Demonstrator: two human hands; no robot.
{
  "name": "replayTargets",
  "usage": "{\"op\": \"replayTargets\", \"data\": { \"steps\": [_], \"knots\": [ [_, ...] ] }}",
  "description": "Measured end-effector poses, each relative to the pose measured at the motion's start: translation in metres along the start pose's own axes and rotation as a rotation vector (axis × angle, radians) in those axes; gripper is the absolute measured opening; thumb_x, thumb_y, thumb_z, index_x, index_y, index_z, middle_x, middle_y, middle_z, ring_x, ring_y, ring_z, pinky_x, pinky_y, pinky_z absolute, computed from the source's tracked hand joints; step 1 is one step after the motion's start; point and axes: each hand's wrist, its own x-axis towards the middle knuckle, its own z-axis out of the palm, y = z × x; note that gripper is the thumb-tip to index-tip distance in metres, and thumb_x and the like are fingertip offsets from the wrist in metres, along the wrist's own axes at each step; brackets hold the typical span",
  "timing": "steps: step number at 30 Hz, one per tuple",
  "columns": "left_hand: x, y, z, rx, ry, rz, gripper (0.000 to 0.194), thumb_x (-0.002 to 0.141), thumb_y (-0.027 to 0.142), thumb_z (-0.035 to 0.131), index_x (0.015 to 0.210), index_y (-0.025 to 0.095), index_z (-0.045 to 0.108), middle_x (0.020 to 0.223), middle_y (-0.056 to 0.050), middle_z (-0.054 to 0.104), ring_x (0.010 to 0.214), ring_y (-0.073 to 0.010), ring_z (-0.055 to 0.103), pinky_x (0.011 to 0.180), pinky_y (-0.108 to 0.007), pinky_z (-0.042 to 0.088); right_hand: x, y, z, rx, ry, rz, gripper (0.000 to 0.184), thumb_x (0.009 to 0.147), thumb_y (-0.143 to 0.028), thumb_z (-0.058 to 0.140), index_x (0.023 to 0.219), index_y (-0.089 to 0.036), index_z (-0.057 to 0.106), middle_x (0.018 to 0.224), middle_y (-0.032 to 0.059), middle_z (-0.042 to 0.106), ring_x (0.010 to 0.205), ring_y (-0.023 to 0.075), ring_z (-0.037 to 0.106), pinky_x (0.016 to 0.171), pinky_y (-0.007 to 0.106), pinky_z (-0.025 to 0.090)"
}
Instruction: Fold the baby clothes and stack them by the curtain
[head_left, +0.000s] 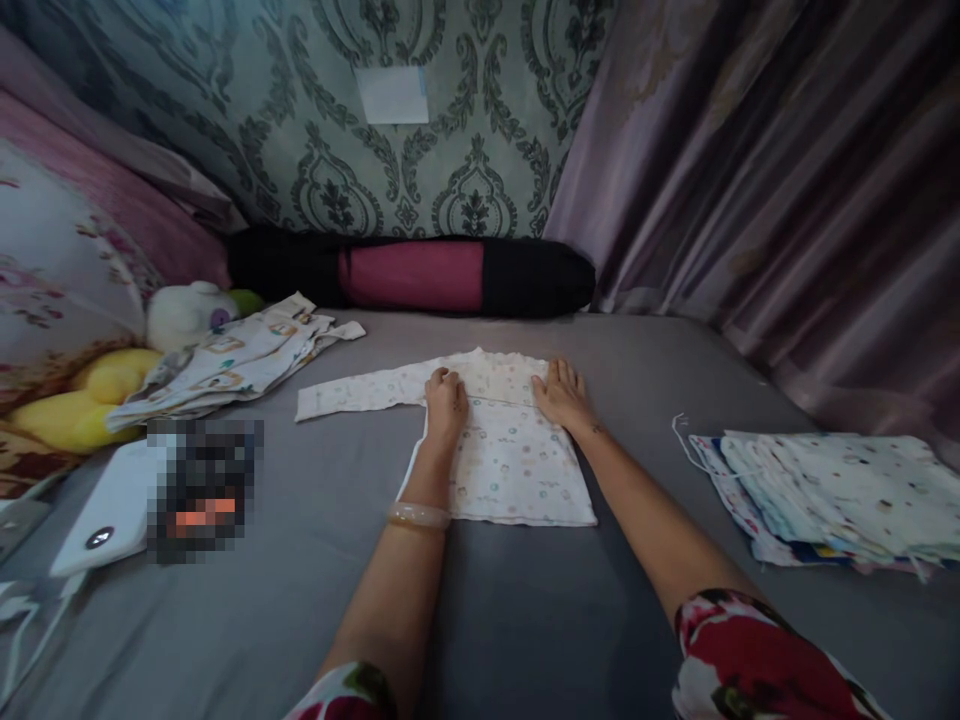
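Note:
A small white baby shirt [510, 460] with a faint print lies flat on the grey bed sheet [525, 600]. One long sleeve stretches out to the left. My left hand [445, 400] rests on the shirt's upper left part, its fingers curled under and pressed down. My right hand [561, 392] lies flat on the upper right part, fingers stretched out. A pale bangle [418, 515] sits on my left wrist.
Folded printed cloths [832, 490] are stacked at the right. A crumpled printed garment [232, 362] lies at the left beside a yellow plush toy [82, 400] and a white one [184, 312]. A black and maroon bolster [412, 272] lines the wall. A white device [105, 510] sits at the left.

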Motion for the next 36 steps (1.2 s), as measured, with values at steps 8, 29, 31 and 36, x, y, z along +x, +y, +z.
{"op": "replayTargets", "data": {
  "steps": [8, 29, 31, 36],
  "knots": [
    [-0.010, 0.012, -0.007, 0.143, -0.152, 0.026, 0.028, 0.091, 0.026, 0.046, 0.115, 0.022, 0.061, 0.134, -0.011, 0.054, 0.118, -0.0331, 0.043, 0.097, -0.049, 0.038, 0.006, 0.003, 0.008, -0.018, -0.062, 0.007, 0.074, 0.096, -0.049, 0.014, 0.151, 0.001, 0.018, 0.158, 0.0211, 0.017, 0.146, 0.0302, 0.015, 0.116, 0.047, 0.015],
    [0.008, -0.041, -0.076, 0.050, 0.227, -0.454, 0.036, 0.090, 0.029, 0.045, 0.110, 0.008, 0.065, 0.100, -0.019, 0.066, 0.104, -0.0328, 0.059, 0.096, -0.047, 0.041, -0.014, -0.057, -0.015, -0.053, -0.086, -0.170, 0.065, 0.099, -0.042, 0.021, 0.152, -0.005, 0.023, 0.160, 0.0177, 0.015, 0.148, 0.0284, 0.011, 0.118, 0.049, 0.009],
    [0.005, -0.046, -0.087, 0.090, 0.286, -0.567, 0.035, 0.089, 0.029, 0.046, 0.111, 0.009, 0.064, 0.102, -0.019, 0.065, 0.107, -0.0333, 0.057, 0.097, -0.048, 0.040, -0.021, -0.076, -0.016, -0.017, -0.136, -0.278, 0.065, 0.099, -0.043, 0.020, 0.153, -0.006, 0.020, 0.161, 0.0158, 0.011, 0.148, 0.0264, 0.008, 0.119, 0.047, 0.008],
    [0.000, -0.046, -0.100, 0.181, 0.499, -0.875, 0.042, 0.084, 0.033, 0.056, 0.119, 0.011, 0.055, 0.128, -0.022, 0.051, 0.123, -0.0360, 0.047, 0.099, -0.047, 0.039, -0.034, -0.119, -0.010, 0.062, -0.210, -0.485, 0.066, 0.099, -0.044, 0.021, 0.153, -0.005, 0.020, 0.161, 0.0148, 0.011, 0.148, 0.0257, 0.007, 0.119, 0.046, 0.007]
  ]
}}
